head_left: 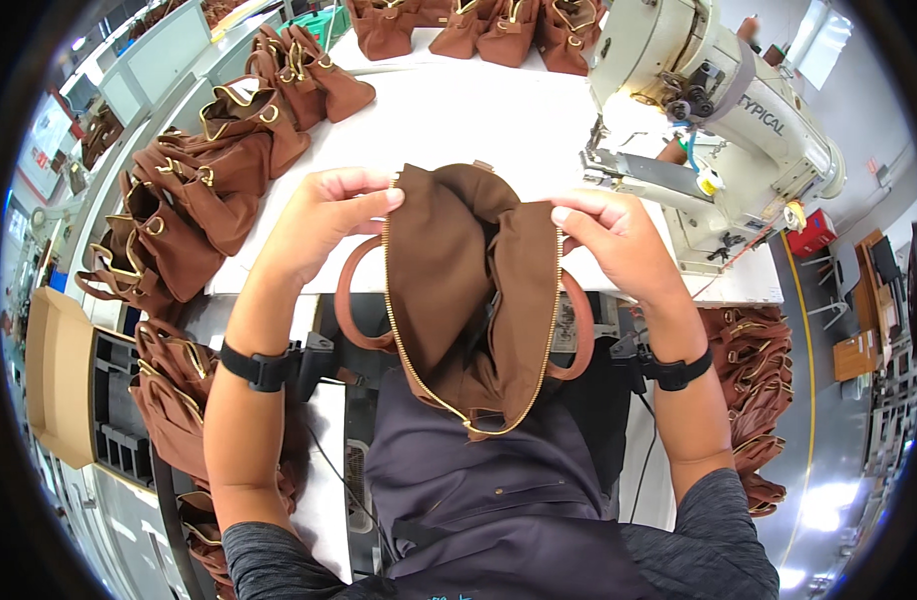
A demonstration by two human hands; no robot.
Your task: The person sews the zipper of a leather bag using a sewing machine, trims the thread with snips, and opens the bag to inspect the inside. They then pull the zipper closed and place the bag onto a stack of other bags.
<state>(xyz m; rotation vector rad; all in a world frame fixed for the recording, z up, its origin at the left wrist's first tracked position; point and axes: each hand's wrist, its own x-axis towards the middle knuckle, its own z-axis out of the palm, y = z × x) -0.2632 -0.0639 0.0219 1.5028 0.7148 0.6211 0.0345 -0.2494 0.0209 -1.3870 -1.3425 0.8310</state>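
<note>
A brown handbag [434, 270] is spread wide at its mouth in front of me, so its brown lining and inner pocket show. Gold zipper teeth run along both edges of the mouth and meet near my lap. My left hand [329, 215] pinches the left far corner of the zipper edge between thumb and fingers. On the other side, my right hand [614, 235] pinches the right far corner the same way. Two reddish-brown handles, a left handle [351, 300] and a right handle [581, 330], loop out at the bag's sides. The bag's outside is mostly hidden.
A sewing machine [719, 120] stands at the right of the white table [459, 115]. Similar brown bags [204, 190] line the left side, and several more bags [509, 30] sit at the back. Stacked bags [754, 390] hang low at right. An open cardboard box [59, 380] is at far left.
</note>
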